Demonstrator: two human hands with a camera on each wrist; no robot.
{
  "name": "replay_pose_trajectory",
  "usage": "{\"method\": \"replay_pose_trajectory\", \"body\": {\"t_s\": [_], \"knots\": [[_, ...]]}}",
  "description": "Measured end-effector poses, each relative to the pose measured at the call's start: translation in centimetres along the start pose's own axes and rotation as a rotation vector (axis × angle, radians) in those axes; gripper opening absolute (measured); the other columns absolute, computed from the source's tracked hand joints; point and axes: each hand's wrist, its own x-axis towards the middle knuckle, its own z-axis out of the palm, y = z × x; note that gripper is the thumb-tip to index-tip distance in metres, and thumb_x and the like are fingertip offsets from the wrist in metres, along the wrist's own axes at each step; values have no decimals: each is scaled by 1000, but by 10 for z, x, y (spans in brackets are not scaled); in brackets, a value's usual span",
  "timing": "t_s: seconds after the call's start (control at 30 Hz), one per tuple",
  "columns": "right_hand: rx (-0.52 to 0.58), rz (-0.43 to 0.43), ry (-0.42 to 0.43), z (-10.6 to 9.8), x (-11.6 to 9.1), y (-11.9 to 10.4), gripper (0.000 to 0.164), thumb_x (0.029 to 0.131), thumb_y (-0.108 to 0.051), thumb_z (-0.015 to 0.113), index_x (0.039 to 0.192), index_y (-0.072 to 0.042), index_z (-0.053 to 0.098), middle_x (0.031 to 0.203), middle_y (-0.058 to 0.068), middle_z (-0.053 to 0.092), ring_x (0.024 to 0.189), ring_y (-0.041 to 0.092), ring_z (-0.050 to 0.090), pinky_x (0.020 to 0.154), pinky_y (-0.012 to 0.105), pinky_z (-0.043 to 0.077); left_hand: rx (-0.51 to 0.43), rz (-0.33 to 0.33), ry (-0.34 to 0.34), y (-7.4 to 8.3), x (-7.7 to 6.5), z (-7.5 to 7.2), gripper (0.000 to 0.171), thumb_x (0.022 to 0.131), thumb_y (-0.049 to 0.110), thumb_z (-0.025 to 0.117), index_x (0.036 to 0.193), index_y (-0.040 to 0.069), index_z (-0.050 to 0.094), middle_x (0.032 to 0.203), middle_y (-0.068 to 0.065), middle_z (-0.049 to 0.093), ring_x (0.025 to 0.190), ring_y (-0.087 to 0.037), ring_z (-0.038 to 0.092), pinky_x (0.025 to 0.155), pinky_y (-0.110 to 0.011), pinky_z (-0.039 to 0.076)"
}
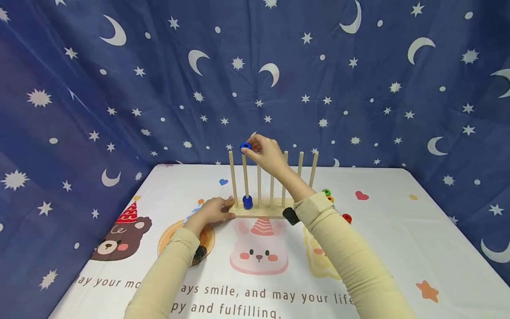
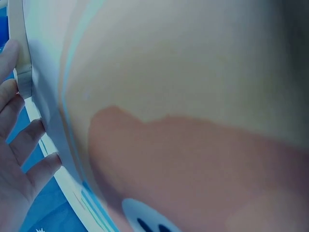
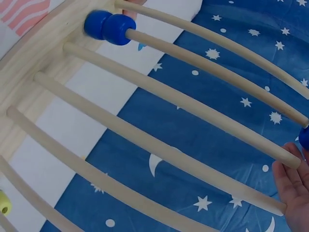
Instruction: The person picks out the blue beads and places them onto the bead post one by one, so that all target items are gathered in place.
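Pegs upright, base running left-right; right hand pinches blue ring; spread-fingered left hand touches base end.

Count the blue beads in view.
3: one blue bead in the right hand at the top of the second peg from the left, two blue beads at its base. The right arm may hide more.

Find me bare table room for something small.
The tablecloth is bare at right, between the red bead and the printed orange star. Another free patch covers the printed pink animal, between the left sleeve and the right sleeve. It's crowded by the right end of the wooden rack, near the green bead and yellow bead.
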Motion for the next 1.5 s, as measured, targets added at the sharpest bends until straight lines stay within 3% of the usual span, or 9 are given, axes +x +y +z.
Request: {"method": "replay_pose_trajectory", "body": {"t_s": [0.87,1.17,1.5], "knots": [[-1,5,-39,1,4,-2,34,90,-25,64,113,-1,64,107,15,69,99,25,65,90,35,52,-9,-15,28,-8,0,6,61,82,39,71,132,10,53,136,-16,52,115,-40,55,91,-48,48],[130,38,-7,-8,6,3,27,92,-18,61,113,-1,65,110,15,68,97,26,65,86,37,53,-20,-15,32,-6,-1,4,58,82,39,71,131,11,55,139,-10,48,118,-39,54,93,-48,47],[131,41,-37,-10,7,5,27,93,-17,60,114,-2,65,112,15,68,97,25,64,86,37,53,-25,-17,33,-3,-2,4,57,82,37,71,130,10,56,140,-9,47,119,-40,53,95,-49,46]]}}
